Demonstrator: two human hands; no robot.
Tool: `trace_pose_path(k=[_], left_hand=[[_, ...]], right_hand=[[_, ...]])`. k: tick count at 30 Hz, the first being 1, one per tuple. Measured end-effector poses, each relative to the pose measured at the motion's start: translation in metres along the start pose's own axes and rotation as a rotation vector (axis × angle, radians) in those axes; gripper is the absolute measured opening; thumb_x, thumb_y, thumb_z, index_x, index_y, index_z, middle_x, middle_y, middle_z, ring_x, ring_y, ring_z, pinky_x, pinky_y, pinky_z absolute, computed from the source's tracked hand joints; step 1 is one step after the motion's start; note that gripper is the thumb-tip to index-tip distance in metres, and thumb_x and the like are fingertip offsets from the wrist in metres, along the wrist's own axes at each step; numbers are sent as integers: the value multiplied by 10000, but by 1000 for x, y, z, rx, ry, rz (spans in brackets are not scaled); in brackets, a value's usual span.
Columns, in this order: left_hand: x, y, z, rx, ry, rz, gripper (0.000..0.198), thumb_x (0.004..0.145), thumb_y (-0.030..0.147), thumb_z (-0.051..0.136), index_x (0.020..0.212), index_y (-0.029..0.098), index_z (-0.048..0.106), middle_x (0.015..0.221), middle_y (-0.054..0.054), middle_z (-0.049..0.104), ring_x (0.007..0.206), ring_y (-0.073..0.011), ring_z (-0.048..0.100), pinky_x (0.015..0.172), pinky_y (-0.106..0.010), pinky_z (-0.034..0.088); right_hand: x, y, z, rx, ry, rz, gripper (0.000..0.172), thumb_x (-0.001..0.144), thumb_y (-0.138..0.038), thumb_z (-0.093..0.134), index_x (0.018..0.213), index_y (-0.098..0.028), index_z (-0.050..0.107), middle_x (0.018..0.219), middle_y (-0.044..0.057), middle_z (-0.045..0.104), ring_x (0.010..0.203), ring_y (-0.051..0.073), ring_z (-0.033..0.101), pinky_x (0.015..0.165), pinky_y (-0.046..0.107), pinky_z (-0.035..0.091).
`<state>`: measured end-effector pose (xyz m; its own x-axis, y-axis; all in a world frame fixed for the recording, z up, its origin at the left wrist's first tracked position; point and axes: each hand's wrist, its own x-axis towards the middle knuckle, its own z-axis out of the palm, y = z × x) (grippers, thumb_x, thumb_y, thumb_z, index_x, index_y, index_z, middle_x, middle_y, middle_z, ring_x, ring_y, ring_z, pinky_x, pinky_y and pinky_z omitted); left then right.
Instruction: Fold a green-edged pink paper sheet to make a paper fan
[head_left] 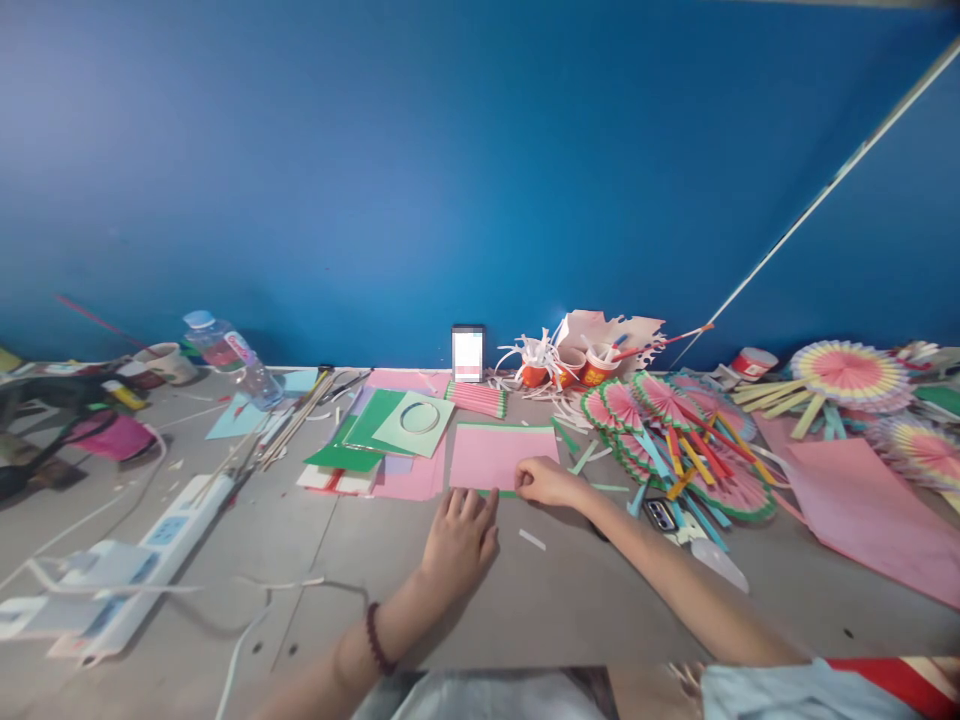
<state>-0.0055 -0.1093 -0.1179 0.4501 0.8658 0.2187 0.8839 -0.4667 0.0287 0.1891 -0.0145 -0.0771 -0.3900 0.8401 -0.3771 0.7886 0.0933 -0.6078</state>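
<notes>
A pink sheet of paper (495,452) with narrow green strips along its far and near edges lies flat on the grey table. My left hand (463,535), wearing a dark bead bracelet, rests with fingers stretched out at the sheet's near edge. Over the sheet's near right part, my right hand (549,482) is closed with its fingers curled down on the paper; whatever they hold is hidden. A small white paper strip (532,540) lies in front of the sheet. Behind it sits a pleated pink paper piece (478,399).
Green and pink sheets with a ring (419,418) are stacked left. Folded paper fans (675,430), a phone (661,515) and a white mouse (718,565) lie right. A power strip (165,545), bottle (217,345), red cups (600,365) and upright phone (469,355) stand around.
</notes>
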Motion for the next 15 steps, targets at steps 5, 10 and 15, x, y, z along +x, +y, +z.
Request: trace_pose_path(k=[5, 10, 15], left_hand=[[0, 0, 2, 26, 38, 3, 521, 907, 268, 493, 1421, 196, 457, 1076, -92, 572, 1038, -285, 467, 895, -433, 417], [0, 0, 2, 27, 44, 5, 519, 902, 270, 504, 1414, 193, 467, 1061, -91, 582, 1014, -282, 479, 879, -433, 425], [1, 0, 0, 27, 58, 6, 515, 901, 272, 512, 1408, 193, 475, 1072, -98, 588, 1027, -286, 484, 883, -439, 428]], right_hand=[[-2, -3, -2, -32, 9, -3, 187, 687, -39, 577, 765, -142, 713, 652, 9, 698, 607, 124, 612, 571, 194, 405], [-2, -3, -3, -70, 21, -11, 179, 699, -57, 590, 781, -151, 718, 732, 17, 723, 660, 128, 622, 587, 192, 409], [-2, -3, -1, -119, 28, -28, 169, 713, -55, 595, 786, -149, 716, 742, 21, 720, 683, 130, 624, 602, 196, 409]])
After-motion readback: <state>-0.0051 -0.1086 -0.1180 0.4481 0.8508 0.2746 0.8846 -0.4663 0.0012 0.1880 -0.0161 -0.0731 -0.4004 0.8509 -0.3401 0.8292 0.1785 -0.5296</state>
